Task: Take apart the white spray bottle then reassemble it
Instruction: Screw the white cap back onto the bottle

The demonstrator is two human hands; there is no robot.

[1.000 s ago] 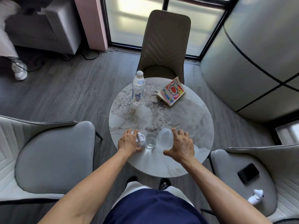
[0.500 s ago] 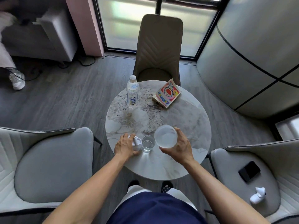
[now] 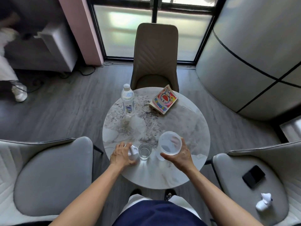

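Now tipped upright off desk (image 3: 187, 168): bottle body (image 3: 170, 143) in right hand (image 3: 180, 154), fingers wrapped around it, mouth up. Left hand (image 3: 121, 154) fingers closed on spray head (image 3: 132, 151) beside glass (image 3: 145, 151). Disassembled; ready to rejoin.

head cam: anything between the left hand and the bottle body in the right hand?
Yes. In the head view a small clear drinking glass stands on the marble table between the left hand, which grips the white spray head, and the translucent bottle body held by the right hand.
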